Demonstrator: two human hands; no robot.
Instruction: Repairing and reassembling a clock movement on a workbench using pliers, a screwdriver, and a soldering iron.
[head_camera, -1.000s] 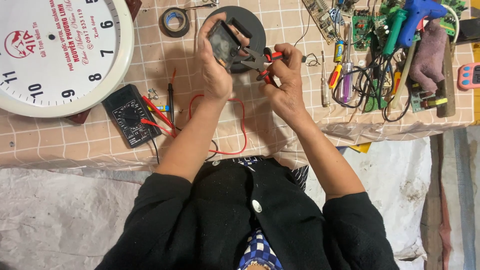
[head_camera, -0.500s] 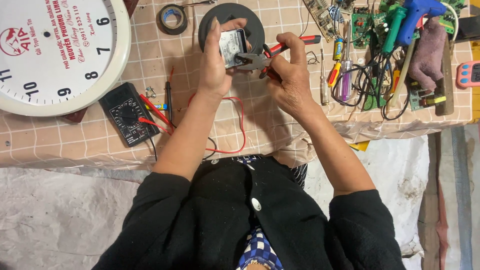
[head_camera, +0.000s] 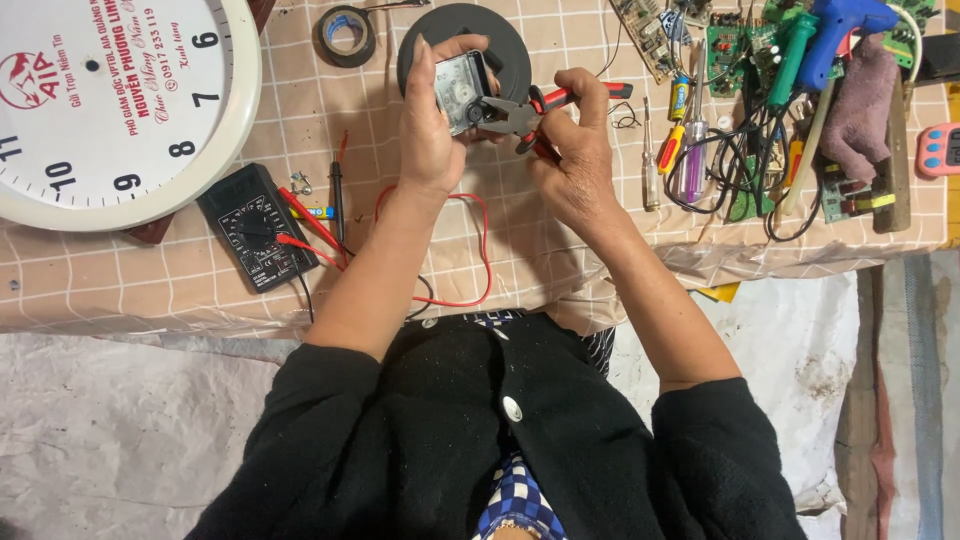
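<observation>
The left hand (head_camera: 430, 140) clasps the small, light, likely fragile boxy plastic clock mechanism (head_camera: 462, 88) by its edges, while the right hand (head_camera: 575, 165) grips red-handled pliers (head_camera: 530, 110) nipping its side.

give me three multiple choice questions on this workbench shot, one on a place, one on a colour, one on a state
1. Where does the multimeter lie?
A. just below the wall clock
B. beside the glue gun
C. on the person's lap

2. What colour are the handles of the pliers?
A. blue
B. red and black
C. yellow

3. What is the left hand doing?
A. resting flat on the table
B. holding a small clock movement
C. gripping a screwdriver

Answers:
1 A, it sits under the clock's lower rim.
2 B, the grips in the right hand show red and black.
3 B, the fingers wrap around the small box.
</observation>
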